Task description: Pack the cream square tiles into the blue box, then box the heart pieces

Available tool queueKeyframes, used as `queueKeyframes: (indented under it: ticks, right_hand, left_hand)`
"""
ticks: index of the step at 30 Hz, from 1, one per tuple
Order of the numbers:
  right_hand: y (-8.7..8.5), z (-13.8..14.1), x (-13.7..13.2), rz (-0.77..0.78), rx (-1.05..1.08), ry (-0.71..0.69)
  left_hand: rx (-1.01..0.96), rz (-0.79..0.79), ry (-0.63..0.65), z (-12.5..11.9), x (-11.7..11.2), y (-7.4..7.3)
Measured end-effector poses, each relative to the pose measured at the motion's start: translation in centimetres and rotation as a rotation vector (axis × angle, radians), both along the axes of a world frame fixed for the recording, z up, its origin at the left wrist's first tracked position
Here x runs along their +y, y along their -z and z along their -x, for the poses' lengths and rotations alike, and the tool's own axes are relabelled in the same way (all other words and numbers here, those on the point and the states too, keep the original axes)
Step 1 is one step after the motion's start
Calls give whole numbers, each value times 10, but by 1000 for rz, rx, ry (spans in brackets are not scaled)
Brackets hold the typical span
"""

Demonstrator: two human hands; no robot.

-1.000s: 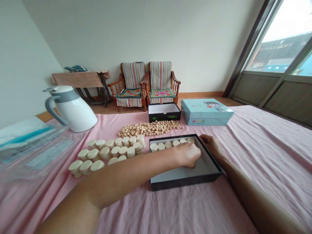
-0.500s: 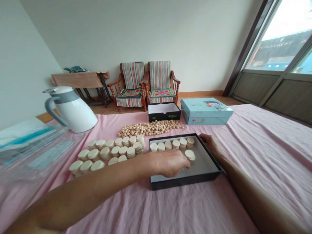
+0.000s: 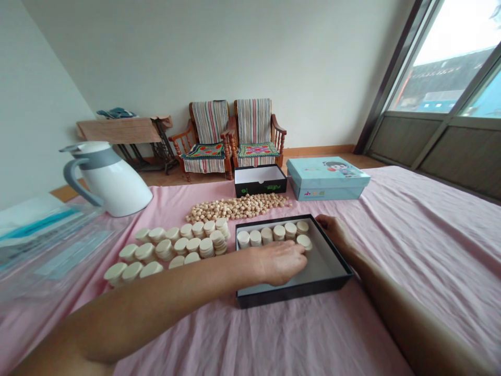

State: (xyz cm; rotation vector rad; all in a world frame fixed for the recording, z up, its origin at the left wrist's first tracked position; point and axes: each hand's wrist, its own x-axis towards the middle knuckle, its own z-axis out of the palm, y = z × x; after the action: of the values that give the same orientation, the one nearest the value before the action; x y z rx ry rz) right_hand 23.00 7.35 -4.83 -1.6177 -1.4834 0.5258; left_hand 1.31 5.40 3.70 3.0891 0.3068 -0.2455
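A shallow black tray [image 3: 332, 275] lies on the pink cloth in front of me. A row of cream disc stacks [image 3: 270, 234] lines its far wall, and one more stack [image 3: 304, 242] stands just in front of the row's right end. My left hand [image 3: 279, 260] lies palm down inside the tray, fingers stretched flat, with the fingertips at that single stack. My right hand [image 3: 333, 232] grips the tray's right rim near the far corner.
More cream disc stacks [image 3: 176, 245] stand left of the tray, with a heap of small wooden beads [image 3: 235, 207] behind. Farther back are a small black box [image 3: 260, 180], a light blue box [image 3: 326, 178] and a white jug [image 3: 107, 180]. Plastic sheets [image 3: 39, 245] lie at left.
My left hand set a stack of discs down at the right of the tray, then drew back a little to the left. My right hand stayed on the rim.
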Motion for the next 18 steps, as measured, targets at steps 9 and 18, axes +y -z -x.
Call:
queueKeyframes:
  ticks: [9,18]
  right_hand:
    - [4,-5,4,12,-13,-7]
    - [11,-7,8,3,-10,-8]
  left_hand:
    - [-11,-57,16,-19,11,8]
    - [-55,-76,-12,-22,12,14]
